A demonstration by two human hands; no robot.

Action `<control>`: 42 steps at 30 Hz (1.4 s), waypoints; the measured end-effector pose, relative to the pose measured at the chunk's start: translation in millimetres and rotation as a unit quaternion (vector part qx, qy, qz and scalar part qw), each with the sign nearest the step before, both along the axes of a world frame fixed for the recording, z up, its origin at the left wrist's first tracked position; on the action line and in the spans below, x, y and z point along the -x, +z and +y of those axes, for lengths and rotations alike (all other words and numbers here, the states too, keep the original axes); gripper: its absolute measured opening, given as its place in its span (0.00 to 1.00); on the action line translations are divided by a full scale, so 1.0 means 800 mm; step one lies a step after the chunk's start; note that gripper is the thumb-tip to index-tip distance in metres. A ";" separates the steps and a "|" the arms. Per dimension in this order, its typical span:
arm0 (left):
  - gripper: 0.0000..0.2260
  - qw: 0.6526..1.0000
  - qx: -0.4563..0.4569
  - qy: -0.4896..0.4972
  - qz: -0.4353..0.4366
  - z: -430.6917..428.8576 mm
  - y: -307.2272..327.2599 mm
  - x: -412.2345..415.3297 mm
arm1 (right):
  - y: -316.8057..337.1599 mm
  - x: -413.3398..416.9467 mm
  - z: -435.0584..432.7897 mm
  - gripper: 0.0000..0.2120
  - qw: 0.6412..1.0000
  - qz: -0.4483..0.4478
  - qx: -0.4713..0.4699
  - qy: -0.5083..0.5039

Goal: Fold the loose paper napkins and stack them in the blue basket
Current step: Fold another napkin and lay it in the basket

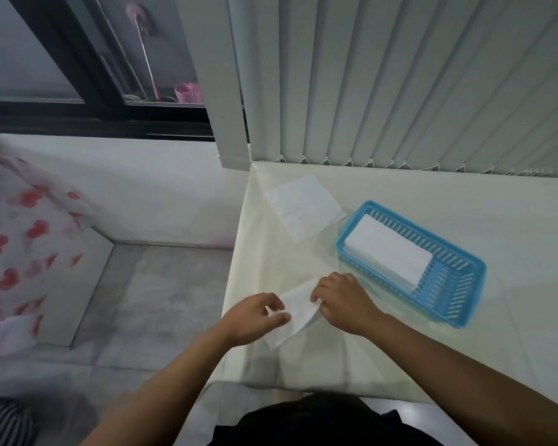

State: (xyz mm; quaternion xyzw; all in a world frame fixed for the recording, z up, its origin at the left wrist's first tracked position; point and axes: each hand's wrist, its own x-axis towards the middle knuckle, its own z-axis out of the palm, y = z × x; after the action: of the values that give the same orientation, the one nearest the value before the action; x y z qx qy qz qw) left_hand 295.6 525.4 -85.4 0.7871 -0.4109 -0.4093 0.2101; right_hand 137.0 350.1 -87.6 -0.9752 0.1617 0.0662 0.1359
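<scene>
Cream cloth covers the table (384, 355), which stands against pale vertical blinds (416, 75), with a dark-framed window (78, 101) off to the left and a grey marbled floor (155, 294) below the table's left edge. Both forearms reach in from the bottom of the view and meet close to that left edge, near the front. Between them lies a white paper napkin (298, 317), partly folded into a narrow strip that runs diagonally on the cloth. The left hand (255, 318) rests palm down at the strip's left side, its fingers curled narrow with thumb and forefinger pinching the paper's edge. The right hand (343, 300) is knuckles-up at the strip's far right end, its fingers bent closely over the napkin and pressing it. A blue basket (464, 300) with slotted walls sits just right of the hands, angled toward the table's middle; 1 stack of folded napkins (388, 252) fills its far end. 1 loose napkin (303, 207) lies flat near the table's far left corner, just beside the basket.
</scene>
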 end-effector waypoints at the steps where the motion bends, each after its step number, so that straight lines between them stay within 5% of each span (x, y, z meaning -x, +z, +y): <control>1: 0.12 1.000 0.005 0.010 -0.019 -0.001 -0.003 0.002 | -0.002 0.005 0.002 0.13 1.000 0.012 0.001 0.007; 6: 0.09 0.981 0.037 0.080 -0.175 -0.011 -0.019 0.008 | -0.008 0.008 0.009 0.18 1.000 0.004 -0.007 -0.019; 14: 0.11 0.973 -0.007 0.077 -0.219 -0.031 -0.029 0.021 | -0.033 -0.006 0.036 0.25 0.995 0.090 0.015 -0.042; 22: 0.05 0.979 -0.079 0.036 -0.185 -0.057 -0.019 0.014 | -0.045 0.016 0.034 0.28 0.989 0.101 0.016 -0.102; 28: 0.03 0.990 -0.056 0.130 0.000 -0.066 0.007 -0.020 | -0.015 0.019 0.040 0.18 0.966 -0.043 -0.057 -0.249; 30: 0.06 0.979 -0.012 0.192 0.069 -0.066 0.018 -0.030 | 0.001 0.016 0.044 0.10 0.938 -0.084 -0.135 -0.307; 33: 0.07 0.934 0.072 0.296 0.189 -0.068 0.032 -0.037 | 0.021 0.001 0.051 0.17 0.875 -0.078 -0.290 -0.380; 37: 0.13 0.880 0.156 0.353 0.277 -0.081 0.049 -0.025 | 0.040 -0.029 0.055 0.21 0.733 -0.060 -0.486 -0.473; 42: 0.15 0.856 0.172 0.352 0.338 -0.089 0.051 -0.001 | 0.048 -0.052 0.043 0.14 0.615 -0.178 -0.569 -0.516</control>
State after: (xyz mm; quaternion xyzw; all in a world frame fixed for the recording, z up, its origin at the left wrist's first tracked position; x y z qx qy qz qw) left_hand 296.2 454.1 -44.9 0.6435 -0.0737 -0.4719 0.5982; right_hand 178.4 384.6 -49.2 -0.4503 0.5408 -0.1108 0.7018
